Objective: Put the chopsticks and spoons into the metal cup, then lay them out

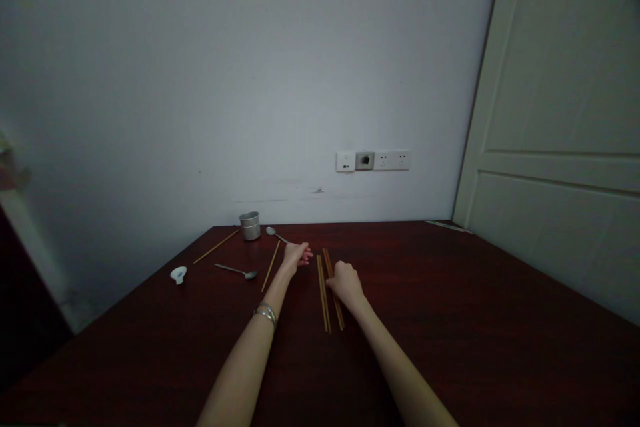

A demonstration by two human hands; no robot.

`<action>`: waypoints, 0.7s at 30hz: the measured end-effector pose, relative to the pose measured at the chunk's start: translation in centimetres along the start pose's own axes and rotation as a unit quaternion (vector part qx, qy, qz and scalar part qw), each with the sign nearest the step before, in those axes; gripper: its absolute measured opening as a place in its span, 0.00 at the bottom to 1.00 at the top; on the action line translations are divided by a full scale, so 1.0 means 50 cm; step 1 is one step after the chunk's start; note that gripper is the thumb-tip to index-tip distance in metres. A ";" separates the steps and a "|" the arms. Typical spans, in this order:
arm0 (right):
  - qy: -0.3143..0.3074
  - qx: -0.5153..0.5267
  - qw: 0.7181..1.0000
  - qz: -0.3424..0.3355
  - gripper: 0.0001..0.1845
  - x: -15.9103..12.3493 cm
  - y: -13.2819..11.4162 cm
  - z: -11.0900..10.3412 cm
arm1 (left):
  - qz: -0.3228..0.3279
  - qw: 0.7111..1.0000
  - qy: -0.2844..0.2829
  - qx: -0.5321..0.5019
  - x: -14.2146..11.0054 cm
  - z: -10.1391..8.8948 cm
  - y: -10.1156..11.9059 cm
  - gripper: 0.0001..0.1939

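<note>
My right hand (347, 282) is closed over the right-hand pair of chopsticks (339, 313), whose upper ends are reddish. Beside it, a second pair of wooden chopsticks (322, 295) lies flat, almost parallel. Palm turned toward the right, my left hand (299, 254) hovers low over the table with its fingers loosely apart and nothing visible in them. Behind that hand lies a metal spoon (271, 231), the end of its handle hidden by the hand. A single chopstick (271, 267) rests just left of my left wrist, which wears bracelets.
On the dark red table (430, 333), a metal cup (250, 226) stands at the back left. Near it lie another chopstick (216, 247), a second metal spoon (235, 271) and a white short-handled spoon (179, 274). A wall with sockets (393, 161) borders the back; a pale door (560, 113) stands at the right.
</note>
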State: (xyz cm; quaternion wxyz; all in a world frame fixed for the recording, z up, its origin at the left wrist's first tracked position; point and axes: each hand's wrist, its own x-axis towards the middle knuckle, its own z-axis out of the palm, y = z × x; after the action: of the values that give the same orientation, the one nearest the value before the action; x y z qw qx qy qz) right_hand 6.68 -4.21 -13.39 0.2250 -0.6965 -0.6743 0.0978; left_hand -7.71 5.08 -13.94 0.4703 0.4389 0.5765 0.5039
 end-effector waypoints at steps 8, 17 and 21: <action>-0.002 -0.045 0.999 -0.023 0.09 -0.015 -0.011 0.002 | -0.004 1.000 0.008 0.005 0.016 -0.004 -0.027 0.11; -0.004 -0.057 0.998 -0.022 0.10 -0.015 -0.010 -0.001 | -0.019 1.000 0.002 0.022 0.012 -0.006 -0.027 0.10; -0.018 -0.022 1.000 -0.013 0.11 -0.009 0.000 0.002 | -0.020 0.999 0.001 0.029 0.018 -0.006 -0.034 0.09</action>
State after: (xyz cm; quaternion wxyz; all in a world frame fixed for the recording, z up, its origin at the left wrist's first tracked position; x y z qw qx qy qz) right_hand 6.59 -4.63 -13.53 0.1989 -0.6903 -0.6895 0.0923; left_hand -8.23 5.74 -15.71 0.4668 0.4404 0.5997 0.4780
